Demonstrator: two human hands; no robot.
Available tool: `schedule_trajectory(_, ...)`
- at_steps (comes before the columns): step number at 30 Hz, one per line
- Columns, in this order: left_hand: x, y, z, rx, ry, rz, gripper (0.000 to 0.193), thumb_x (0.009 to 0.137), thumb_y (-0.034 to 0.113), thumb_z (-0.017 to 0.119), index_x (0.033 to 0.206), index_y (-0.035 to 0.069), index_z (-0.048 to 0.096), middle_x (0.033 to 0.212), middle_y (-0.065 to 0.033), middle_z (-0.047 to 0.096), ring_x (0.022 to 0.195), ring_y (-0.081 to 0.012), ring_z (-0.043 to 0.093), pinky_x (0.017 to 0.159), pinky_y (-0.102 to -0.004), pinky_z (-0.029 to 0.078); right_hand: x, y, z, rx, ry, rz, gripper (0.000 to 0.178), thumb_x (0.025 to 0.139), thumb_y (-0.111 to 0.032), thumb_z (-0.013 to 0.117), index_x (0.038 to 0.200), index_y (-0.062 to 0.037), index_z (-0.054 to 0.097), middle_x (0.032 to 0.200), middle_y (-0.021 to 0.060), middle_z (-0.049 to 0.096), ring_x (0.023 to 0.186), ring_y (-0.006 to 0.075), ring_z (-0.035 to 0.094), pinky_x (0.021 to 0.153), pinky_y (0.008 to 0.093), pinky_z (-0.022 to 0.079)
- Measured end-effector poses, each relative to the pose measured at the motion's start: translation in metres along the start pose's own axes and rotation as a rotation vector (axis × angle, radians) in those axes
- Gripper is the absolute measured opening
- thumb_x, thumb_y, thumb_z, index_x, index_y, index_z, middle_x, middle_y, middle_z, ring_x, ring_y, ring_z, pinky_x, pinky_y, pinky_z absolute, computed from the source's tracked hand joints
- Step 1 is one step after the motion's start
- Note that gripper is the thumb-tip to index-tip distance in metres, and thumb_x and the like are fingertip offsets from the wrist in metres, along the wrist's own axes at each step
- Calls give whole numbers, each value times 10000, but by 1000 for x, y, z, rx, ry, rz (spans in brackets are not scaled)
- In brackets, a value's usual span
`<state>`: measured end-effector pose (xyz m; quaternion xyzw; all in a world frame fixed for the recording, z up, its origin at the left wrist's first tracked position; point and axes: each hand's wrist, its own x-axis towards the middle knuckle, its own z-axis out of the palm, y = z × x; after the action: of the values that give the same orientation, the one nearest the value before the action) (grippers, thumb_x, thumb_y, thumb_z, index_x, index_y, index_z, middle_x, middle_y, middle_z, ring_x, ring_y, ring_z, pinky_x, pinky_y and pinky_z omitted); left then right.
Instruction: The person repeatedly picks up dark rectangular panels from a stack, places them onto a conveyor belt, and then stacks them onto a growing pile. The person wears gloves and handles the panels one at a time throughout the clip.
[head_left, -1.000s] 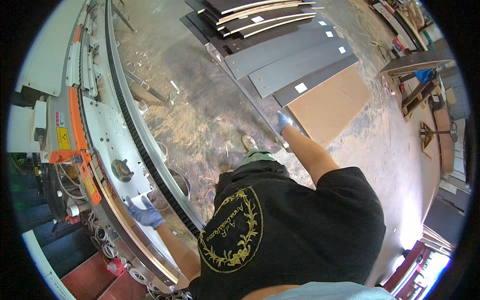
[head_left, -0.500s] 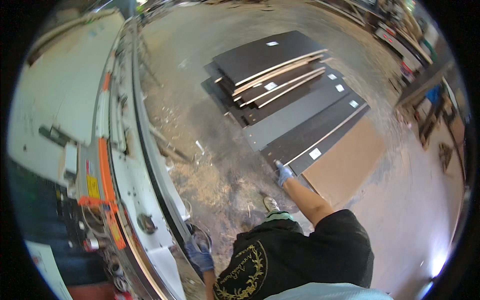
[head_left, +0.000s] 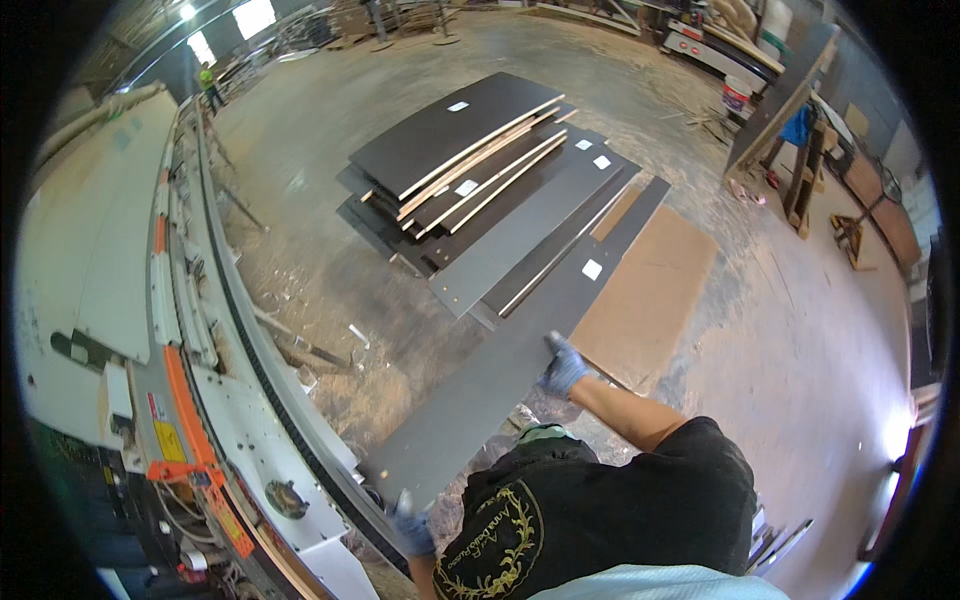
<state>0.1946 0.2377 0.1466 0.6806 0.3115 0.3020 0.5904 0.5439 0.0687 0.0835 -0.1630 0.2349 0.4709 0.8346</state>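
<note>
- The long dark panel point(head_left: 500, 365) lay slantwise in front of the person, its near end toward the machine point(head_left: 210, 385) and its far end in line with the brown board point(head_left: 650, 290). Contact with either could not be determined.
- The right hand point(head_left: 566, 368), in a blue-grey glove, was partly closed on the panel's near long edge, the thumb on the upper face. The fingers beneath were hidden.
- The left hand point(head_left: 412, 525), also gloved, was partly closed at the near end of the panel, the thumb extended over the face. The remaining fingers could not be seen clearly.
- A white label point(head_left: 592, 270) was located on the upper face, toward the far end.
- The panel stack point(head_left: 455, 135) rested beyond the hands, its dark sheets offset and their pale edges exposed.
- The brown board was positioned flat, to the right of the stack.
- A round metal fitting point(head_left: 287, 498) was located on the machine's white surface, left of the left hand.
</note>
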Motion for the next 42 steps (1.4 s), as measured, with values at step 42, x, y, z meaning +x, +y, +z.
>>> schedule_trajectory(42, -236, 21, -183, 1314, 851, -600, 647, 716, 384, 634, 1274, 169, 387, 1321, -146, 346, 1226, -327, 302, 1005, -438, 252, -33, 512, 20, -1642, -1262, 525, 305, 783, -230, 618, 1022, -43, 592, 925, 76, 615, 782, 171, 581, 702, 282, 469)
